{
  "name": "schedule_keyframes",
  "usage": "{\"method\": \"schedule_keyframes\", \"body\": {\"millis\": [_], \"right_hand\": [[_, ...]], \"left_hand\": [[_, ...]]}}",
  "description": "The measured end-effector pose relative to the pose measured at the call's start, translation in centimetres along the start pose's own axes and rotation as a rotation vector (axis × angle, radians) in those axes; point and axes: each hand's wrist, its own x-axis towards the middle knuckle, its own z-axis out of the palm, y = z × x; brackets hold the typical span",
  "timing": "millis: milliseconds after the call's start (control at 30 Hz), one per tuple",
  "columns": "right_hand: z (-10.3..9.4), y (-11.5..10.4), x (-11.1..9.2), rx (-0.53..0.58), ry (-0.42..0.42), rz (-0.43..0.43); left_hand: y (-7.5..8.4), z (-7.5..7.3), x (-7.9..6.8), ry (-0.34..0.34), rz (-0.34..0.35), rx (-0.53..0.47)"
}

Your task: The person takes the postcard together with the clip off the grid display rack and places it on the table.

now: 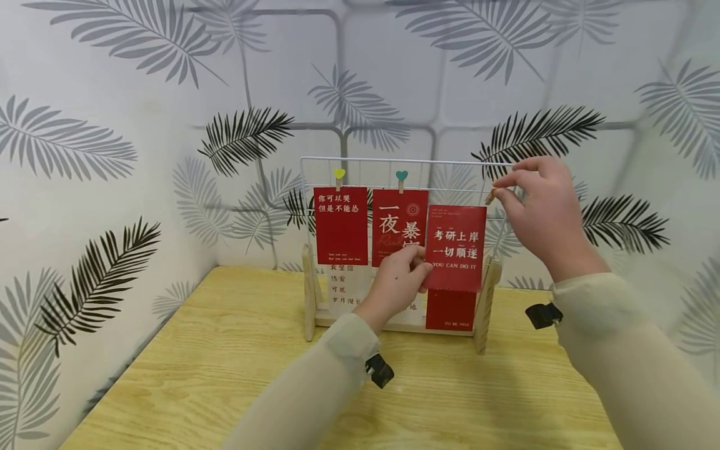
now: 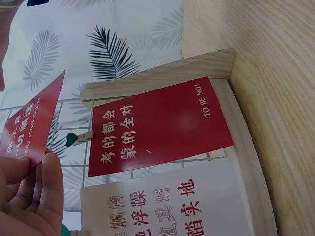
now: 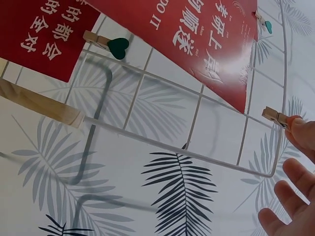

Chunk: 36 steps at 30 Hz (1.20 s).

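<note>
My left hand (image 1: 396, 281) pinches a red card (image 1: 454, 247) with white writing by its lower left edge. The card stands in front of the right part of a white wire grid rack (image 1: 360, 159). In the left wrist view the held card tilts away from the wires. Up at the rack's top right, my right hand (image 1: 545, 209) pinches a small wooden clothespin (image 3: 273, 117) between thumb and forefinger. The pin is beside the card's upper corner, apart from it in the right wrist view. Its other fingers spread loosely.
Two red cards (image 1: 340, 228) hang under pins with a yellow heart (image 1: 339, 174) and a teal heart (image 1: 401, 175). Below, white cards (image 2: 167, 209) and another red card (image 2: 160, 125) line the grid. Wooden feet (image 1: 308, 294) hold the rack on a wood-grain table (image 1: 236, 369) against a leaf-patterned wall.
</note>
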Motion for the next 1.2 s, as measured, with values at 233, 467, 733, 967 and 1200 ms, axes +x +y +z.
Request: {"method": "schedule_keyframes", "body": {"millis": [233, 467, 733, 967, 1200], "right_hand": [[0.1, 0.7, -0.8, 0.015, 0.006, 0.016], [0.3, 1.5, -1.6, 0.024, 0.008, -0.002], [0.8, 2.1, -2.9, 0.040, 0.000, 0.044], [1.2, 2.9, -4.0, 0.079, -0.005, 0.075], [1.4, 3.6, -4.6, 0.079, -0.009, 0.095]], "left_hand": [[-0.5, 0.3, -0.1, 0.014, 0.000, -0.007], [-1.2, 0.5, -0.2, 0.010, -0.010, -0.022], [-1.9, 0.7, -0.5, 0.002, -0.012, -0.042], [-2.3, 0.9, -0.9, 0.006, -0.011, -0.080], [-2.3, 1.1, -1.3, -0.015, -0.006, -0.100]]}}
